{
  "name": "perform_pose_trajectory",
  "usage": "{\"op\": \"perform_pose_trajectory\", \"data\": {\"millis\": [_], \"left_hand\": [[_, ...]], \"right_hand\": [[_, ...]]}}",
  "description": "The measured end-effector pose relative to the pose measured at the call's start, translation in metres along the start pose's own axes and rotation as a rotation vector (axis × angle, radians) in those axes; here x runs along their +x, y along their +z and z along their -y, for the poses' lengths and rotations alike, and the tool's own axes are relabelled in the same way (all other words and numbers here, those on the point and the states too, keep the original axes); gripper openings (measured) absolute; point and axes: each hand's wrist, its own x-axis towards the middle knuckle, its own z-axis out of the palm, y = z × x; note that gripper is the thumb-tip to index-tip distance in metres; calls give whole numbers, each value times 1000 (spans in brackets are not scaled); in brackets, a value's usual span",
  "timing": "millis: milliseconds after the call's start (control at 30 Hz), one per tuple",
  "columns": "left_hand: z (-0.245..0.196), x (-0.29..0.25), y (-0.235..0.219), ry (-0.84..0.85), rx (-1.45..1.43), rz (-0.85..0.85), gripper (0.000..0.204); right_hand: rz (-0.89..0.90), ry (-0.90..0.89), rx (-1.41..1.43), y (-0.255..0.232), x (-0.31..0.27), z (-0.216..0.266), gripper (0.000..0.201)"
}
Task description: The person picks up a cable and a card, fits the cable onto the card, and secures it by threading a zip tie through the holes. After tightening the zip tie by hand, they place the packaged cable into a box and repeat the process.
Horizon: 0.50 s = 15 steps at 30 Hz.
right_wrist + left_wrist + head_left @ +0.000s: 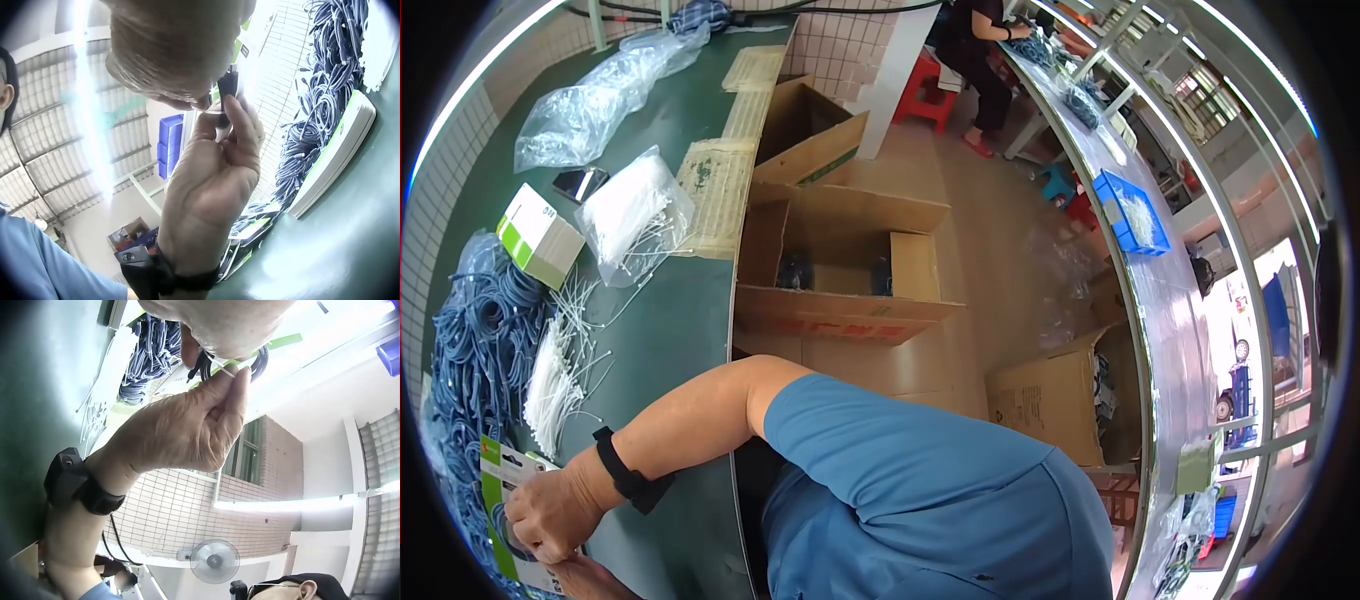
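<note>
In the head view, my right hand is over a green-and-white hanging card, with my left hand partly hidden just below it. A coil of black cable shows against the card in the left wrist view. There my right hand pinches a thin white cable tie between thumb and forefinger, while my left hand looms close above. From the right wrist, my left hand grips at the cable's black end, its fingertips meeting my right hand.
Blue-grey cables lie heaped beside loose white cable ties. Farther up the green table are a stack of cards, a bag of ties and clear plastic. Open cartons stand on the floor alongside.
</note>
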Motion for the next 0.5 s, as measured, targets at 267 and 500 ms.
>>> {"op": "perform_pose_trajectory", "data": {"millis": [267, 500], "left_hand": [[-18, 12, -15, 153, 170, -34, 31], [-7, 8, -11, 148, 253, 62, 39]], "right_hand": [[40, 42, -50, -11, 0, 8, 10], [-17, 43, -11, -8, 1, 7, 13]]}}
